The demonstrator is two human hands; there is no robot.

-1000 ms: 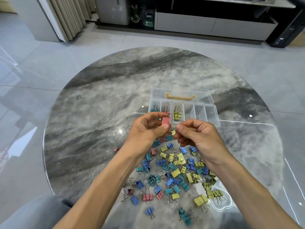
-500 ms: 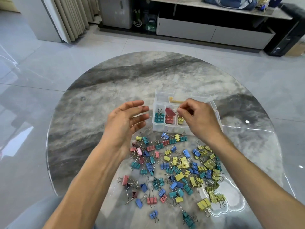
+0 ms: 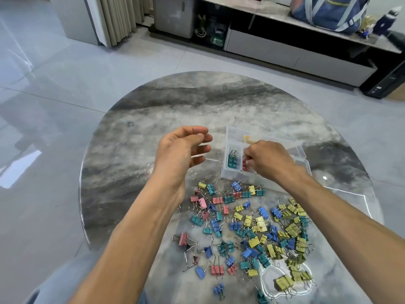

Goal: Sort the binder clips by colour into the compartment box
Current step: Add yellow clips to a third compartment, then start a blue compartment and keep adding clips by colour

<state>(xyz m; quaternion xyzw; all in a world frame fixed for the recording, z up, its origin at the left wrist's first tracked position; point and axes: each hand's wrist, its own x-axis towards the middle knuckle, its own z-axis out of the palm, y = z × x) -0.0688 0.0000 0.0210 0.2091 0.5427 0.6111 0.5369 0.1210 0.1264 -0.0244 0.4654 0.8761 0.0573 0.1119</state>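
Since the earlier frames, the pink binder clip once pinched between both hands is now carried by the right hand (image 3: 270, 160) alone down into the clear plastic compartment box (image 3: 301, 150); the left hand (image 3: 180, 150) is drawn back to the left of the box. The left hand is held above the round grey marble worktop (image 3: 135, 172) with fingers loosely spread and nothing in it. The right hand is seen with fingers curled low over the second compartment, where pink clips (image 3: 245, 166) are glimpsed; whether a clip is gripped there cannot be told. Teal binder clips (image 3: 232, 160) are noted in the first compartment, at the box's left end. The remaining compartments are covered by the right hand. The loose heap of pink, teal, blue and yellow binder clips (image 3: 252, 227) is spread on the worktop nearer the person, just beside the box's near wall.
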